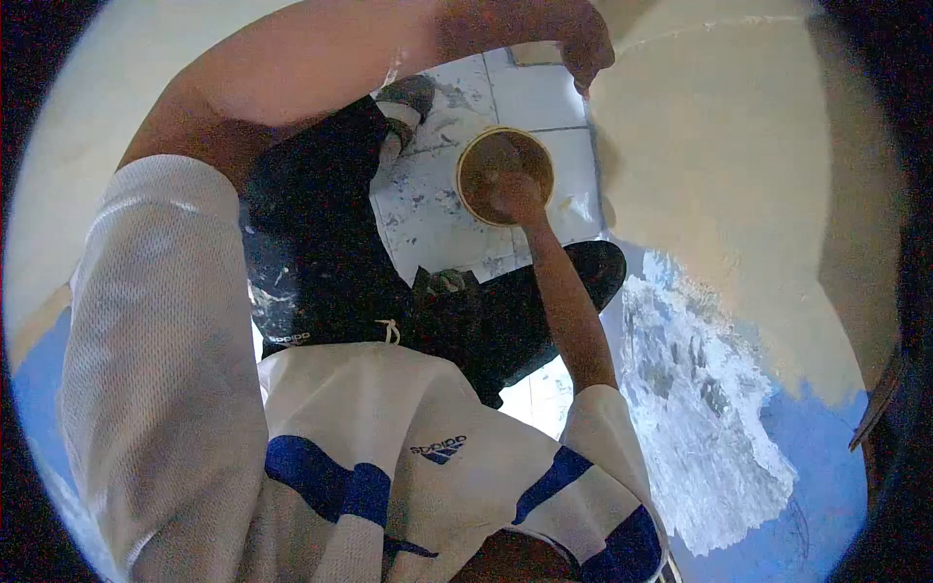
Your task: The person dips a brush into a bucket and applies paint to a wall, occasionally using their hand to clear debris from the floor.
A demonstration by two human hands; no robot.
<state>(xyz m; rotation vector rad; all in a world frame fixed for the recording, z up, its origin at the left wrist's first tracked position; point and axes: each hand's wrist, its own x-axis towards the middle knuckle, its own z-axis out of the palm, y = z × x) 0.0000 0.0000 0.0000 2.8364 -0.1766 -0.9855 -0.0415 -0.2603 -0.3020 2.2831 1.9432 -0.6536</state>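
My right hand (515,194) reaches down inside a small round bucket (474,160) of tan paste that stands on the tiled floor. Its fingers look closed, but anything in them is hidden. My left arm crosses the top of the view. My left hand (573,39) is curled, its fingertips at the edge of the cream-coated wall (719,175). Whether it holds anything is hidden. I wear a white jersey with blue patches and black shorts spattered with paint.
The wall on the right is cream above, with a blue lower part (816,486) and rough white scraped patches (700,418). The white floor tiles (428,214) are stained with splashes. My shoe (410,97) stands left of the bucket, and a dark shoe (603,267) is near the wall.
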